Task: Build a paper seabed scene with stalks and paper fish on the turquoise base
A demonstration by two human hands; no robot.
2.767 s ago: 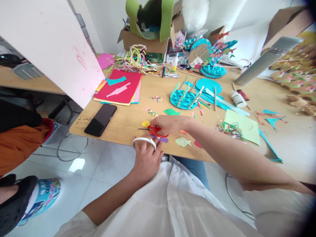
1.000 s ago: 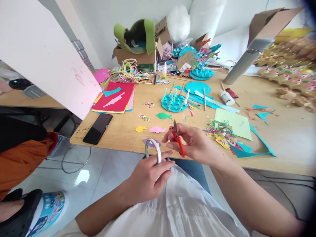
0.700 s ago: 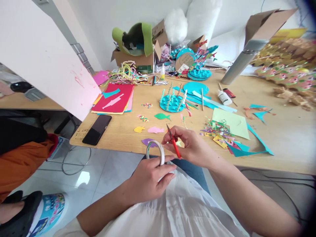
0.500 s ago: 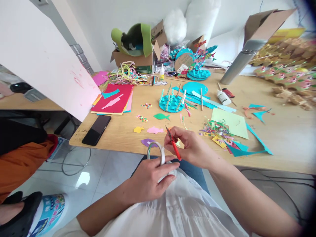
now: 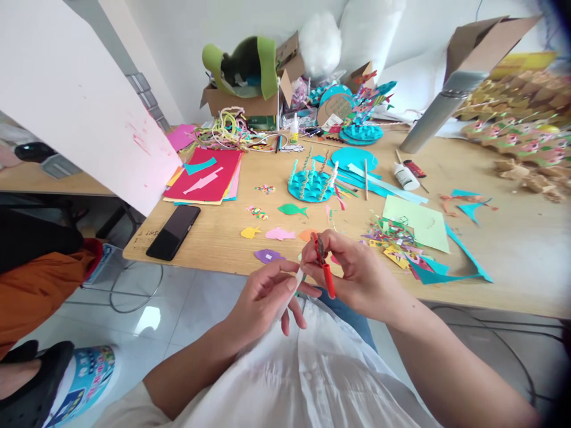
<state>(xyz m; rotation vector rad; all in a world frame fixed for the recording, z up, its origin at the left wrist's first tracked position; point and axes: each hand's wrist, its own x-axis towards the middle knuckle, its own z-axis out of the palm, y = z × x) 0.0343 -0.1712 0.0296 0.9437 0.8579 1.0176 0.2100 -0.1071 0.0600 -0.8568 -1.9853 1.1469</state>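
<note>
My right hand is closed around red-handled scissors, its thumb and forefinger meeting at the end of a white tape strip. Close on its left, my left hand is curled around the tape, most of the roll hidden by the fingers. Just beyond my hands lie paper fish: a purple one with a small white square on it, a pink one, a yellow one, a green one and a partly covered orange one.
A blue round base with twisted upright stems stands mid-table. A black phone lies near the left edge, beside red paper. Paper scraps, a white bottle and a grey flask are at right. A person's orange-clad leg shows at left.
My left hand has turned, and the tape roll that stood upright on it is now mostly hidden. The scissors have swung in my right hand, their tip no longer pointing up and away.
</note>
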